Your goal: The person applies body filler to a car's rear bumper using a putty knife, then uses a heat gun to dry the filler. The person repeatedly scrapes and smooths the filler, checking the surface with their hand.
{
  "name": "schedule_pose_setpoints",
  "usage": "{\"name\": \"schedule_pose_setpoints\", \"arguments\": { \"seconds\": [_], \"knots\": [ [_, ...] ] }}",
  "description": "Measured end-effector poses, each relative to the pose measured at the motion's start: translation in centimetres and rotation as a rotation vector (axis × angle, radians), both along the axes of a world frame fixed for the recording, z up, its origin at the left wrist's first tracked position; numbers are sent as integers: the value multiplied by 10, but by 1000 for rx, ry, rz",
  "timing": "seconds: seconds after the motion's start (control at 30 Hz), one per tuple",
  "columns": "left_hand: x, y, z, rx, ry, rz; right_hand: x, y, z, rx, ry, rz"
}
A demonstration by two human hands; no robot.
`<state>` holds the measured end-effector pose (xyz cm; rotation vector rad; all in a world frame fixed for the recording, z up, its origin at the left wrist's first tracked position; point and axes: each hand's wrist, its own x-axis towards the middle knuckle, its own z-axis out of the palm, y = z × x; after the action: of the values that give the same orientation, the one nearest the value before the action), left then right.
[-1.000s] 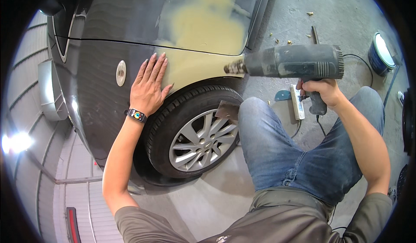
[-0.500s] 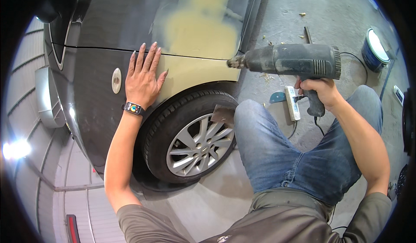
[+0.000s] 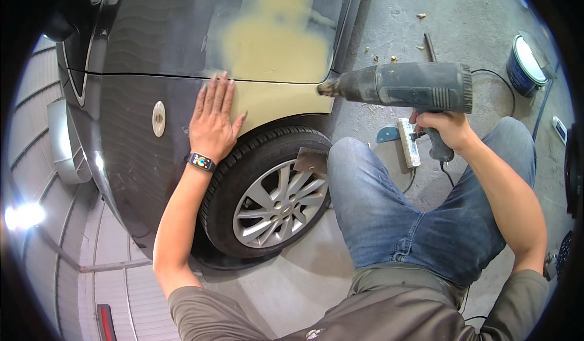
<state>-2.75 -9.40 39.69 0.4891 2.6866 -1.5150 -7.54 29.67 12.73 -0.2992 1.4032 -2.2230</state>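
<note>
My left hand (image 3: 213, 119) lies flat with fingers spread on the dark car fender (image 3: 134, 67), at the edge of a yellowish filler patch (image 3: 274, 43) above the wheel arch. A smartwatch (image 3: 201, 161) is on that wrist. My right hand (image 3: 444, 131) grips the handle of a grey heat gun (image 3: 401, 86). Its nozzle points left at the filler patch, close to the panel. The front wheel (image 3: 271, 198) with its silver alloy rim sits below my left hand.
My knees in blue jeans (image 3: 401, 213) are beside the tyre. On the concrete floor lie a sanding block (image 3: 409, 143), a blue spreader (image 3: 386, 135), a metal spatula (image 3: 311, 160) by my knee, a blue paint can (image 3: 526, 67) and a cable.
My left hand has slid left and up along the fender. The heat gun has stayed aimed at the filler patch, shifting slightly with the view.
</note>
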Motion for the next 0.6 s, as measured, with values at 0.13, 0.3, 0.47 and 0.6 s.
{"name": "schedule_pose_setpoints", "arguments": {
  "seconds": [0.13,0.3,0.47,0.6],
  "knots": [
    [22,-4,-18,15,-94,20,-2,-2,-3,17,-21,19],
    [50,-2,-33,10,-214,95,-2,0,-4,13,-4,1],
    [50,7,-22,68,-145,88,-1,1,-1,0,-53,89],
    [26,9,5,42,37,26,2,-4,2,-19,-63,61]
  ]
}}
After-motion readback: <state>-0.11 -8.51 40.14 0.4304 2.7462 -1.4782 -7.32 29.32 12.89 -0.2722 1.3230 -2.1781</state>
